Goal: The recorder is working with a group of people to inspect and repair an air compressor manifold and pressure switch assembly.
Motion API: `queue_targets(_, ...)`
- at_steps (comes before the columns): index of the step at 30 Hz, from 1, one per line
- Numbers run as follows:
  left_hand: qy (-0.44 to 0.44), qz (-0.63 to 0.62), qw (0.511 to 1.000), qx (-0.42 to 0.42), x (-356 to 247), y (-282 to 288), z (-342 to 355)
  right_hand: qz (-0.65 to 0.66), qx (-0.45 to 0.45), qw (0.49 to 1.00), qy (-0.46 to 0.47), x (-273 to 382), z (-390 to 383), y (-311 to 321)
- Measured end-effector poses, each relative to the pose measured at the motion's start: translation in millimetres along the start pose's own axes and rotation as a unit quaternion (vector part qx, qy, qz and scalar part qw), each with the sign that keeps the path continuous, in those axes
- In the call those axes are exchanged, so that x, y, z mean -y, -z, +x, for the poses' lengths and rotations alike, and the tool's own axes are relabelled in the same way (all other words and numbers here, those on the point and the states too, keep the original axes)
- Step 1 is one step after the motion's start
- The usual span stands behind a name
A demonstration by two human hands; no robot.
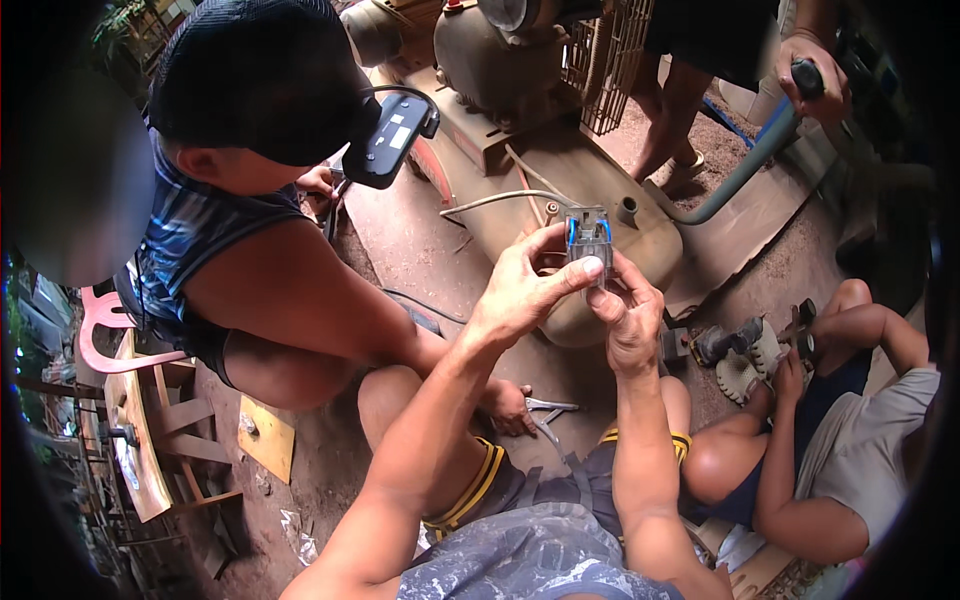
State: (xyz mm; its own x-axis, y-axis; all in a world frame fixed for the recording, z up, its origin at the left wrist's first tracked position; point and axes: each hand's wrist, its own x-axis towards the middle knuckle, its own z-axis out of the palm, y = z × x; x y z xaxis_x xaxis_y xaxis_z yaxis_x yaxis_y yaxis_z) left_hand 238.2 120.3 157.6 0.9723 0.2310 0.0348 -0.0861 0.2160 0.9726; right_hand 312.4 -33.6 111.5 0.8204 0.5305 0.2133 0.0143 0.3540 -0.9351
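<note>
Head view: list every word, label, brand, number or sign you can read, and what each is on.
None can be read.
White labels on the black head-worn device: too small and blurred.
Grey block with blue wires, held by the left hand and right hand: no legible marking.

Bare Forearms (425,430) Converge

The left grip (525,283) angles inward, its thumb (573,277) stretched rightward; the right grip (633,325) rises nearly upright, fingers (637,284) curled. Both pinch close together, in front of the body.
</note>
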Motion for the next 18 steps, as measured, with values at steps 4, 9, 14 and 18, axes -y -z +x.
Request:
queue_targets(4,0.007,-0.025,1.000,0.002,-1.7,1.8,-1.8,0.050,0.022,0.998,-0.034,6.2,-1.3,1.7)
queue_targets(9,0.012,-0.053,0.998,-0.030,2.8,1.7,-0.5,0.042,0.016,0.998,-0.035,10.2,-0.3,-2.4)
queue_targets(14,-0.004,-0.096,0.995,-0.037,5.3,4.4,-4.1,-0.059,-0.020,0.998,0.007,7.3,-1.4,-4.2)
queue_targets(18,0.000,-0.094,0.995,-0.019,7.1,8.9,-9.5,-0.093,-0.017,0.995,0.016,10.7,-3.0,-6.9)
